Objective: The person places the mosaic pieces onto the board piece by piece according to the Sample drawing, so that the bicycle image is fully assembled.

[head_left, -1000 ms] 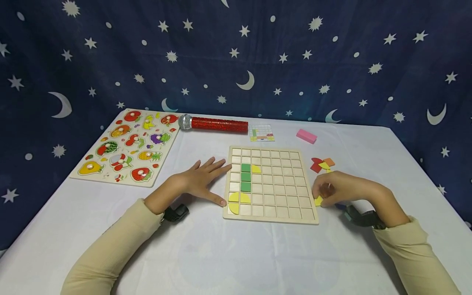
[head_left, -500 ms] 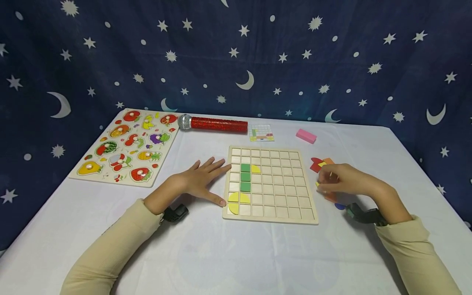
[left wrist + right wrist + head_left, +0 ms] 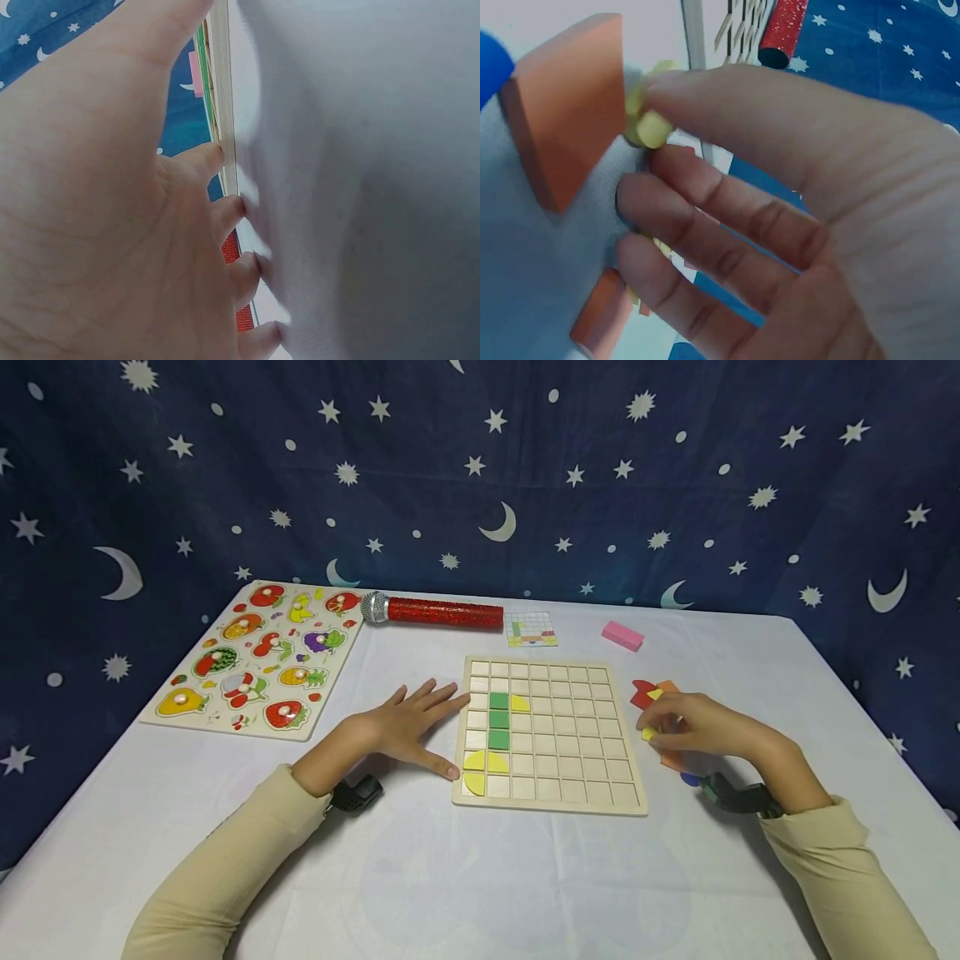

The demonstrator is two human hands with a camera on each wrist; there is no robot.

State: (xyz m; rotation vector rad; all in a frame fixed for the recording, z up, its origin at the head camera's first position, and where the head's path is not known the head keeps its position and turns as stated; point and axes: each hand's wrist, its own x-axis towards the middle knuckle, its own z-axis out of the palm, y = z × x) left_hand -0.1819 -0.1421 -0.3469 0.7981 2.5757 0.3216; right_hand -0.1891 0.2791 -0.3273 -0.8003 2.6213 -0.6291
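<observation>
A wooden grid board (image 3: 572, 727) lies on the white table; several green squares (image 3: 498, 720) and yellow quarter-circle pieces (image 3: 474, 784) sit in its left cells. My left hand (image 3: 405, 727) rests spread, thumb and fingertips against the board's left edge. Right of the board, my right hand (image 3: 697, 723) pinches a yellow piece (image 3: 654, 129) between thumb and index finger, the other fingers loosely bent. Close to that hand lie an orange piece (image 3: 566, 109), a blue piece (image 3: 691, 780) and red pieces (image 3: 642, 694). The right hand partly covers this loose pile.
At the back are a red glitter microphone (image 3: 446, 613), a small pattern card (image 3: 532, 630) and a pink block (image 3: 622, 637). A fruit peg puzzle (image 3: 225, 727) lies on the left. A dark blue star-and-moon cloth (image 3: 420, 485) hangs behind the table.
My right hand has moved slightly back from the board's lower right corner, bringing the yellow piece with it. The orange and blue pieces are now more exposed. My left hand stays put.
</observation>
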